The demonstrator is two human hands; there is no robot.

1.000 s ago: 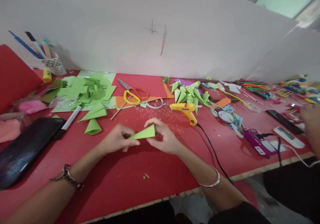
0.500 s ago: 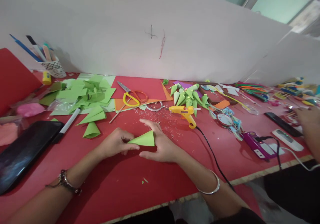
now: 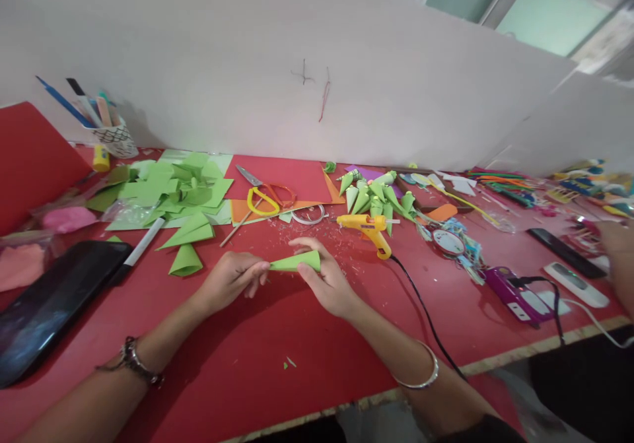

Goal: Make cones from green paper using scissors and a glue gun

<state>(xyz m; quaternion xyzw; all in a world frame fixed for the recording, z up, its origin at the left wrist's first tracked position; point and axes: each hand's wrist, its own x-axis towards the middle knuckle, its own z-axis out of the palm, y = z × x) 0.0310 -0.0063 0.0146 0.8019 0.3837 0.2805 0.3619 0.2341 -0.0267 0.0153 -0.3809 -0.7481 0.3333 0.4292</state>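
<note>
Between my hands, above the red table [image 3: 238,364], is a light green paper cone [image 3: 292,263] lying sideways. My left hand [image 3: 234,280] pinches its narrow tip between thumb and fingers. At the wide end, my right hand [image 3: 329,284] holds the cone with the thumb on the near side and the fingers behind. Left of my left hand lie more green paper cones [image 3: 185,261], near a pile of cut green paper pieces [image 3: 163,189]. A yellow hot glue gun [image 3: 371,228] rests just beyond my right hand.
Scissors [image 3: 265,199] lie at the back on coloured sheets. Several small finished-looking cones [image 3: 371,195] are heaped behind the glue gun. A black phone [image 3: 64,304] and a marker [image 3: 141,248] lie left. A purple power strip [image 3: 518,294] and another person's hand [image 3: 617,251] are right.
My right thumb has closed onto the wide end of the cone, where the hand was more open before. The cone looks narrower and sits slightly higher and farther right.
</note>
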